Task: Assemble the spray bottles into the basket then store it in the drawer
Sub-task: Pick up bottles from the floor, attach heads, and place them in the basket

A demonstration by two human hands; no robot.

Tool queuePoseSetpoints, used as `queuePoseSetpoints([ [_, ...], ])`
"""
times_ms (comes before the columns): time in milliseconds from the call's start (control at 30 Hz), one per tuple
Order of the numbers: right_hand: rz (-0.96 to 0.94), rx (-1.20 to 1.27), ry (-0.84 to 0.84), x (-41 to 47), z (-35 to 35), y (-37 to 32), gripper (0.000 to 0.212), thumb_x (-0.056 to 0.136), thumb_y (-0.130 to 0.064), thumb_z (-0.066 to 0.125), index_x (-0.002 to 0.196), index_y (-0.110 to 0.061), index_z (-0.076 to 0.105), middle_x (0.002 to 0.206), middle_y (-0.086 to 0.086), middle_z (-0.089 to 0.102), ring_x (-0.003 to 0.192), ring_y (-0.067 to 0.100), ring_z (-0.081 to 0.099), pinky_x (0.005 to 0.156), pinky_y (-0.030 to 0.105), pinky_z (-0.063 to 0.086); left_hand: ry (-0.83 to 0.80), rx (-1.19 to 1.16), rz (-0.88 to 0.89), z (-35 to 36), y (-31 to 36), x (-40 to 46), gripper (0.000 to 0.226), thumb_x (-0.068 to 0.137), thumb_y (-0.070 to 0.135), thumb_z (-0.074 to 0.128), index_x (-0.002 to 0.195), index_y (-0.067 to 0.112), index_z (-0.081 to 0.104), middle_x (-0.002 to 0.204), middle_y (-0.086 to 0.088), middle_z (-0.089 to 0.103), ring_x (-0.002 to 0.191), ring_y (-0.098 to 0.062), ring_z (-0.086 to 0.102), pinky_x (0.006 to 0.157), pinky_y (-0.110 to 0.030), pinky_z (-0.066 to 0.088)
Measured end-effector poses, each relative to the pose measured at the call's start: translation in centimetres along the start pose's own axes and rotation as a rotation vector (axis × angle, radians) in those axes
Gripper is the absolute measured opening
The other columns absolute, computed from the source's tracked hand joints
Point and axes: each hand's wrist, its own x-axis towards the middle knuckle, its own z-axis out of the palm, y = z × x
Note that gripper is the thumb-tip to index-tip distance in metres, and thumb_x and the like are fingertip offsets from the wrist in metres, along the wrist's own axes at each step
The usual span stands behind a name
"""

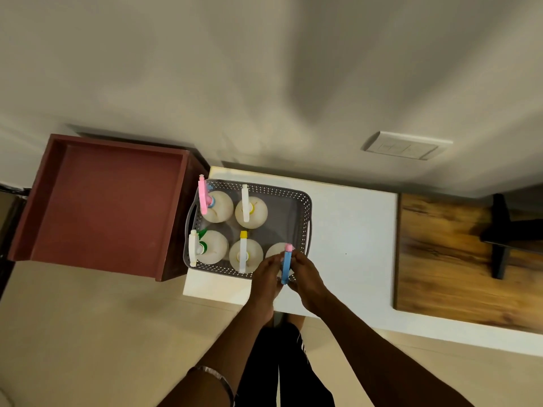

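A grey perforated basket [296, 198] stands on the white table [352, 230]. Several cream spray bottles stand upright in it: one with a pink trigger head [202, 198] and one with a white head [245, 207] at the back, one with a white and green head [195, 248] and one with a yellow-tipped head [242, 251] at the front. A bottle with a blue trigger head [286, 267] is at the basket's front right corner. My left hand [266, 273] and my right hand [305, 277] both grip it. An open dark red drawer [111, 207] is to the left, beside the basket.
A wooden board [446, 259] lies on the right part of the table with a black stand [499, 239] on it. A white wall switch plate [407, 144] is on the wall behind. Tiled floor lies below the drawer and table.
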Motion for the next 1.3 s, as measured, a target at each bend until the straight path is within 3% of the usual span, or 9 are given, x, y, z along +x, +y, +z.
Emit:
queuePoseSetpoints([
  [133, 0.018, 0.038, 0.015, 0.0, 1.0, 0.1, 0.026, 0.108, -0.027, 0.036, 0.098, -0.030, 0.061, 0.100, 0.001, 0.065, 0.096, 0.018, 0.064, 0.077, 0.028, 0.057, -0.063, -0.036, 0.015, 0.7, 0.1, 0.4, 0.019, 0.098, 0.025, 0.051, 0.109, 0.024, 0.066, 0.132, -0.016, 0.061, 0.126, -0.036, 0.055, 0.107, -0.052, 0.043],
  [233, 0.030, 0.049, 0.026, 0.0, 1.1, -0.1, 0.026, 0.107, -0.027, 0.037, 0.098, -0.029, 0.061, 0.098, 0.003, 0.066, 0.093, 0.019, 0.065, 0.070, 0.025, 0.056, -0.056, -0.015, -0.003, 0.7, 0.2, 0.9, 0.018, 0.097, 0.027, 0.050, 0.102, 0.027, 0.067, 0.131, -0.016, 0.062, 0.127, -0.037, 0.054, 0.108, -0.053, 0.043],
  [433, 0.034, 0.046, 0.013, 0.3, 1.4, -0.2, 0.027, 0.108, -0.028, 0.036, 0.101, -0.030, 0.061, 0.105, 0.006, 0.065, 0.100, 0.020, 0.064, 0.085, 0.034, 0.057, -0.001, -0.027, -0.015, 0.5, 0.1, 1.3, 0.038, 0.100, 0.032, 0.048, 0.130, 0.010, 0.058, 0.131, -0.021, 0.058, 0.124, -0.037, 0.055, 0.106, -0.052, 0.046],
  [633, 0.037, 0.054, 0.033, 0.4, 1.5, 0.0, 0.023, 0.108, -0.030, 0.035, 0.113, -0.025, 0.058, 0.113, 0.007, 0.062, 0.109, 0.024, 0.061, 0.097, 0.042, 0.054, -0.066, 0.001, -0.029, 0.2, 0.5, 1.6, 0.037, 0.101, 0.030, 0.046, 0.128, 0.009, 0.058, 0.136, -0.022, 0.057, 0.128, -0.040, 0.052, 0.109, -0.054, 0.042],
  [800, 0.022, 0.068, 0.057, -0.1, 1.4, -0.3, 0.024, 0.108, -0.029, 0.036, 0.114, -0.025, 0.060, 0.116, 0.007, 0.062, 0.105, 0.021, 0.061, 0.092, 0.037, 0.053, -0.024, -0.053, -0.064, -0.1, 0.5, 1.2, 0.044, 0.102, 0.035, 0.043, 0.138, 0.009, 0.049, 0.134, -0.020, 0.054, 0.124, -0.033, 0.054, 0.104, -0.046, 0.048],
  [933, 0.006, 0.088, 0.108, -1.1, 0.5, -0.2, 0.032, 0.107, -0.028, 0.040, 0.132, -0.018, 0.057, 0.129, 0.009, 0.058, 0.117, 0.029, 0.058, 0.098, 0.043, 0.052, -0.053, -0.032, -0.057, -0.9, 0.4, 0.4, 0.045, 0.103, 0.037, 0.040, 0.140, 0.011, 0.046, 0.139, -0.018, 0.052, 0.126, -0.032, 0.053, 0.102, -0.042, 0.047],
  [1100, 0.006, 0.133, 0.148, -3.3, -0.6, 1.3, 0.022, 0.105, -0.026, 0.041, 0.119, -0.027, 0.058, 0.121, -0.004, 0.053, 0.111, 0.016, 0.049, 0.101, 0.046, 0.045, -0.086, 0.036, -0.052, -1.9, -0.8, -1.1, 0.045, 0.103, 0.035, 0.043, 0.145, 0.020, 0.040, 0.151, -0.008, 0.041, 0.137, -0.024, 0.041, 0.107, -0.043, 0.041],
  [1200, 0.006, 0.132, 0.195, -5.2, -1.6, 3.3, 0.033, 0.106, -0.026, 0.038, 0.135, -0.022, 0.054, 0.127, -0.005, 0.048, 0.117, 0.017, 0.043, 0.099, 0.047, 0.046, -0.091, 0.082, -0.025, -2.6, -1.5, -2.4, 0.044, 0.102, 0.031, 0.046, 0.144, 0.021, 0.041, 0.148, -0.004, 0.043, 0.127, -0.016, 0.045, 0.100, -0.039, 0.045],
  [1300, 0.023, 0.149, 0.231, -7.1, -2.6, 5.3, 0.036, 0.105, -0.028, 0.041, 0.139, -0.024, 0.053, 0.128, -0.007, 0.048, 0.117, 0.016, 0.043, 0.099, 0.047, 0.046, -0.090, 0.110, 0.003, -3.5, -2.5, -3.5, 0.039, 0.100, 0.027, 0.051, 0.138, 0.018, 0.049, 0.138, -0.001, 0.050, 0.117, -0.013, 0.047, 0.099, -0.037, 0.047],
])
